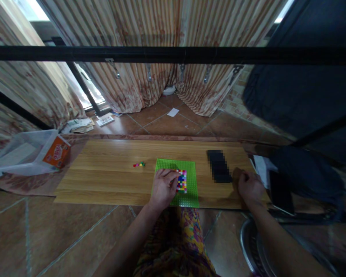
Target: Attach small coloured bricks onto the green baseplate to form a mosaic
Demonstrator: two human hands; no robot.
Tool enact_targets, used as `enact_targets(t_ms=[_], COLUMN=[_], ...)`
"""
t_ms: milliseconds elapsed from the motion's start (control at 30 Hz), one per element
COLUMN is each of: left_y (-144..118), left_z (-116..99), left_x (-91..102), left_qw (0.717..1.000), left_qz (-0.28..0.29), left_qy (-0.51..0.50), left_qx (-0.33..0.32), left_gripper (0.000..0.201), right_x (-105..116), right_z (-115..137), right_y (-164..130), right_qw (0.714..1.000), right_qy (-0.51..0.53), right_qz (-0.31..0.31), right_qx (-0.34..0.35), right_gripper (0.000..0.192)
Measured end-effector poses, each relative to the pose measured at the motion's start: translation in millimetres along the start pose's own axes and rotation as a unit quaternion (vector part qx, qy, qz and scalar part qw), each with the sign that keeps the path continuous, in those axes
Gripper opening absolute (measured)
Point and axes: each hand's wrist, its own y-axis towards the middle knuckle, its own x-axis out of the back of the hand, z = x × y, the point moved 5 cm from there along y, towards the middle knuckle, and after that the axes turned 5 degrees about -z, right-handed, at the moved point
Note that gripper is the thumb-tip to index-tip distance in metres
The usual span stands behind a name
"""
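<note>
A bright green studded baseplate (192, 192) lies on the wooden board, with a block of small multicoloured building bricks (182, 184) set on it. My left hand (163, 188) is over the left part of this plate, covering some of the bricks. Its thumb and index finger are pinched together at the top of the coloured block; what is between them is too small to make out. My right hand (249, 186) rests closed near the right end of the board, fingers curled in, and its inside is hidden. Several loose coloured bricks (138, 164) lie left of the plate.
On the wooden board (109, 173), a dark pixelated object (219, 166) lies between plate and right hand. A clear plastic bin (25, 152) with an orange label stands left. A black phone-like slab (281, 192) is at right, a metal basin (249, 246) below, and a black bar (173, 54) crosses ahead.
</note>
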Motion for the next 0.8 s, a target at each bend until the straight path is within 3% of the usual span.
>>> enact_targets(t_ms=[233,800], left_y=[2.4,0.4], left_z=[3.6,3.6], left_x=[-9.4,-10.1], left_qw=[0.995,0.993], left_qz=[-0.004,-0.003], left_qy=[0.077,0.101], left_qx=[-0.059,-0.062], left_gripper=[0.019,0.019], right_x=[-1.8,-3.4], right_z=[-1.4,-2.2], right_y=[-0.5,-0.5], right_qw=[1.0,1.0], right_qy=[0.015,-0.001], right_qz=[0.0,0.006], right_qx=[-0.002,-0.004], right_gripper=[0.032,0.034])
